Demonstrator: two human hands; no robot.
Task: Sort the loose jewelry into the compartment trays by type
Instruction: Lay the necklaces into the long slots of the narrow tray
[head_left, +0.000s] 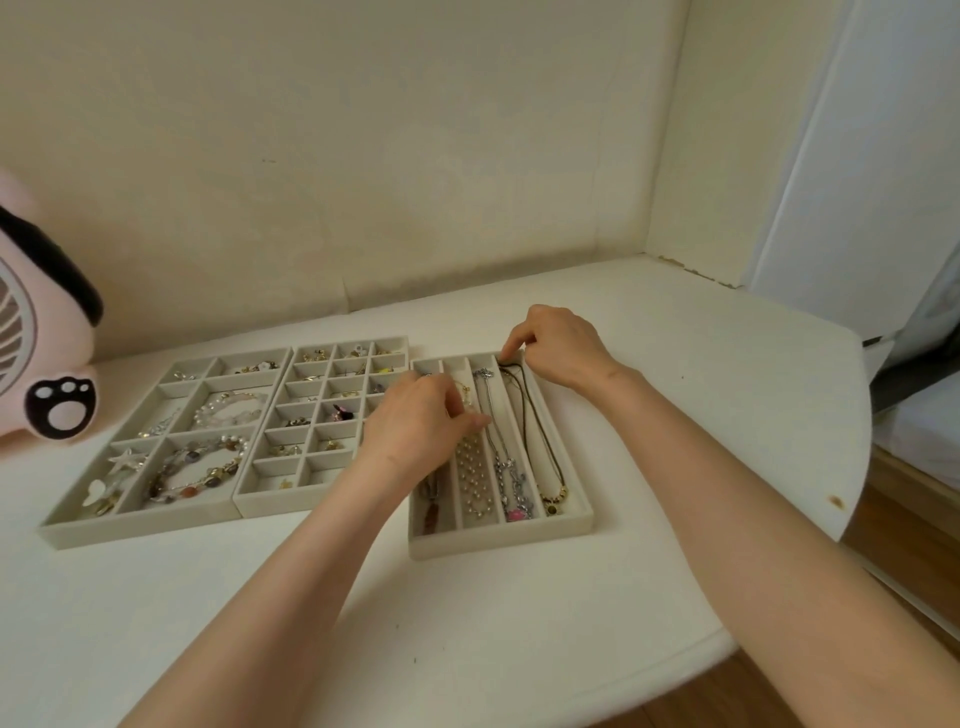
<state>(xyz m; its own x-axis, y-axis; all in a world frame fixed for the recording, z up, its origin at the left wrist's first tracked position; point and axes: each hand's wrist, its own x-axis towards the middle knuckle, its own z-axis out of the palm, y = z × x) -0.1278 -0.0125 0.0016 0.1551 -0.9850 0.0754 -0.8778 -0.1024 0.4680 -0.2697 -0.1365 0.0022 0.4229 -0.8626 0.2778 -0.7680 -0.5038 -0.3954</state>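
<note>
A white table (675, 364) stands against plain cream walls (363, 156) in soft, even light, with a pink fan (47, 364) at its left end and wooden floor (727, 696) beyond its right edge.

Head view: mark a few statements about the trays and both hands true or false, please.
1. Three trays lie side by side on the table. True.
2. The right hand pinches the dark cord necklace at the far end of the long-slot tray. True.
3. The left hand rests on the grid tray. False: it is over the long-slot tray.
4. The pearl necklace lies in the rightmost slot. False: second slot from the left.
</note>
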